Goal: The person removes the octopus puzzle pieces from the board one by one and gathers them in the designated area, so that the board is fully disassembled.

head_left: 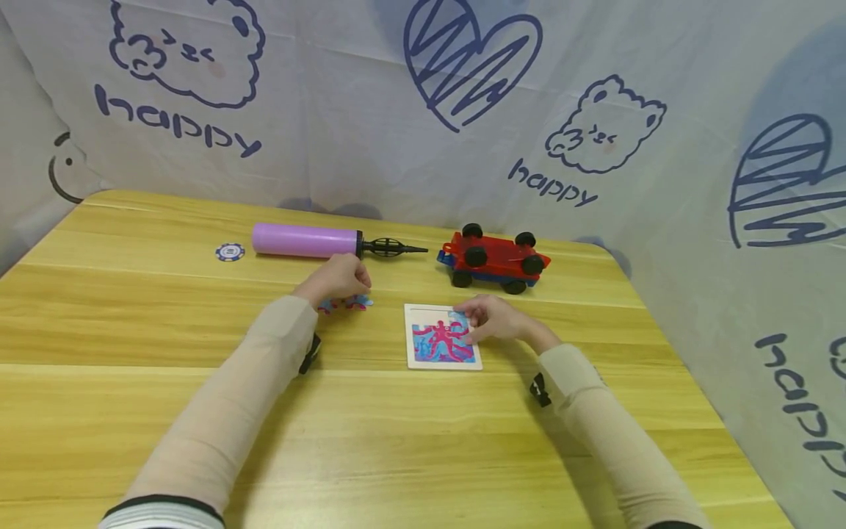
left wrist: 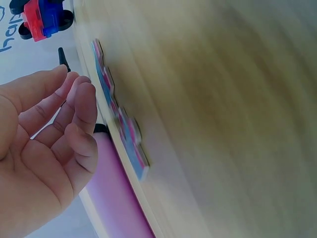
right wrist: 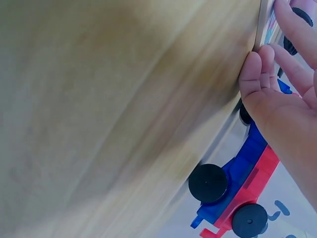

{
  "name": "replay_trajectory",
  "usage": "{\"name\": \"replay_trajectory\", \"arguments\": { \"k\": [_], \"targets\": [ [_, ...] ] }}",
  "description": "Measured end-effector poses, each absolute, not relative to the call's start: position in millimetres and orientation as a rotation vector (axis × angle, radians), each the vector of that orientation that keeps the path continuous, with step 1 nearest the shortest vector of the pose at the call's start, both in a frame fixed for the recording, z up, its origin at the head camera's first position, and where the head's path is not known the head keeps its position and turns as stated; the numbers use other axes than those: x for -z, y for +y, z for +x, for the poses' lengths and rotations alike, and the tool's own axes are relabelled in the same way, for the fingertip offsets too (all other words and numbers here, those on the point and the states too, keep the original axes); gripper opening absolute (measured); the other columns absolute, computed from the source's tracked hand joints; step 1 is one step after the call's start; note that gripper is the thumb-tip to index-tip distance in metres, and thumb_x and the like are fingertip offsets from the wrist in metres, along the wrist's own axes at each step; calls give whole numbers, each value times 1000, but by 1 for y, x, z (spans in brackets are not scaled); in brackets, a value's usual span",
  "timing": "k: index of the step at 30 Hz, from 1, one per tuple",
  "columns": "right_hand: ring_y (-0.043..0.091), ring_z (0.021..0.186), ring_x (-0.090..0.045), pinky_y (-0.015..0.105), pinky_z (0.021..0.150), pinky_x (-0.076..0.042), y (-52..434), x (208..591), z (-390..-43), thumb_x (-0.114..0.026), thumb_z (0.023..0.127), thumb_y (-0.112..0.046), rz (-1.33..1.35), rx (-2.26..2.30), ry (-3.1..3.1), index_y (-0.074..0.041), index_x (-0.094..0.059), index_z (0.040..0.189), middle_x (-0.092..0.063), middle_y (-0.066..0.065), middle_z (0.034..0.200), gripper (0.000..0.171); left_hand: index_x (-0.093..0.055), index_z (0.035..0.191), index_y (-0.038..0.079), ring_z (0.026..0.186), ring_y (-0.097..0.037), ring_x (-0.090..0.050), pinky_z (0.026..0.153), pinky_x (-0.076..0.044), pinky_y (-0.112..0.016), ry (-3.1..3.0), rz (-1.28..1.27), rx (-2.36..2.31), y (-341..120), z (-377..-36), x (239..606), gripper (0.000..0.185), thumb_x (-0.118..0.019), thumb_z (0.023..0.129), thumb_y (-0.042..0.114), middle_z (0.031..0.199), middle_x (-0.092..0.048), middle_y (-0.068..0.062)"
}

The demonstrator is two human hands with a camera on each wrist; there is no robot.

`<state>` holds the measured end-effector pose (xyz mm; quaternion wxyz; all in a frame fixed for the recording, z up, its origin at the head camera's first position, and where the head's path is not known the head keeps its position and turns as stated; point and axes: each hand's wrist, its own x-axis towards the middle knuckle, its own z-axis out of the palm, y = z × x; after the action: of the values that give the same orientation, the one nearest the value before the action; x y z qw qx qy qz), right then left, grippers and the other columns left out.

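A jigsaw board (head_left: 418, 314) in a pale frame lies on the table, with a pink octopus on blue partly filled in and a bare strip along its top left. My right hand (head_left: 492, 317) is at the board's right side, fingertips over the frame and picture; in the right wrist view its fingers (right wrist: 251, 67) bend loosely by the board's edge. Loose puzzle pieces (head_left: 359, 302) lie left of the board. Just above them hovers my left hand (head_left: 338, 278), fingers loosely bent. The left wrist view shows nothing between those fingers and the pieces (left wrist: 130, 136) flat on the wood.
Behind my left hand lies a purple hand pump (head_left: 304, 240) with a black nozzle. An upside-down red and blue toy car (head_left: 499, 257) is at the back right. A poker chip (head_left: 230, 252) lies left of the pump. A printed white curtain (head_left: 357, 110) hangs behind the table.
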<state>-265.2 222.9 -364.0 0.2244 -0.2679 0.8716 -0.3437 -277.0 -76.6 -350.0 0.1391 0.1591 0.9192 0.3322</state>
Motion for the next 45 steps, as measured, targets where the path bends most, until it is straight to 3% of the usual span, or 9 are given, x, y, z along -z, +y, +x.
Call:
{"name": "replay_trajectory", "arguments": {
  "k": [4, 11, 17, 23, 26, 31, 36, 45],
  "targets": [
    [15, 68, -41, 21, 58, -36, 224, 364, -265, -70, 72, 4, -707, 973, 2386, 13, -48, 120, -47, 9, 78, 53, -65, 91, -2, 63, -18, -57, 69, -47, -33, 2667, 490, -948, -71, -279, 352, 13, -60, 83, 8, 82, -64, -10],
    [16, 68, -39, 21, 57, -33, 225, 364, -264, -70, 72, 3, -689, 990, 2386, 12, -48, 119, -44, 11, 77, 53, -65, 88, -1, 56, -14, -51, 56, -44, -26, 2658, 511, -947, -56, -277, 349, 11, -60, 83, 8, 77, -62, -9],
    [17, 68, -39, 21, 57, -33, 226, 364, -263, -70, 73, 3, -680, 1003, 2388, 12, -48, 119, -45, 10, 78, 53, -64, 88, -1, 54, -12, -49, 54, -43, -25, 2654, 568, -957, -42, -276, 346, 10, -60, 83, 7, 78, -61, -8],
    [17, 69, -39, 21, 59, -34, 227, 366, -264, -71, 73, 1, -682, 1002, 2400, 11, -49, 119, -45, 10, 80, 52, -64, 91, 1, 62, -15, -52, 60, -44, -25, 2649, 586, -943, -24, -276, 346, 12, -62, 81, 8, 88, -60, -9],
    [16, 68, -39, 21, 59, -34, 227, 367, -264, -71, 73, 0, -676, 992, 2413, 10, -49, 119, -46, 10, 81, 52, -63, 92, -1, 63, -14, -51, 61, -44, -25, 2625, 608, -958, -17, -276, 346, 14, -62, 80, 6, 85, -60, -10],
    [15, 66, -37, 22, 57, -32, 228, 367, -264, -72, 73, -3, -632, 979, 2441, 8, -50, 118, -44, 8, 83, 51, -63, 93, -2, 56, -13, -53, 54, -43, -21, 2587, 617, -967, -5, -276, 347, 15, -64, 79, 4, 74, -61, -8],
    [17, 67, -37, 22, 57, -31, 230, 368, -264, -72, 73, -3, -596, 1006, 2434, 9, -48, 117, -44, 9, 81, 51, -62, 95, -2, 55, -13, -53, 50, -42, -20, 2545, 612, -964, 4, -275, 348, 18, -65, 79, 5, 77, -61, -9],
    [17, 67, -37, 22, 56, -31, 230, 369, -265, -72, 73, -2, -602, 1019, 2427, 10, -47, 118, -43, 9, 79, 52, -62, 101, -1, 73, -15, -53, 67, -45, -23, 2544, 670, -891, 20, -270, 346, 26, -69, 77, 8, 99, -58, -11]
  ]
}}
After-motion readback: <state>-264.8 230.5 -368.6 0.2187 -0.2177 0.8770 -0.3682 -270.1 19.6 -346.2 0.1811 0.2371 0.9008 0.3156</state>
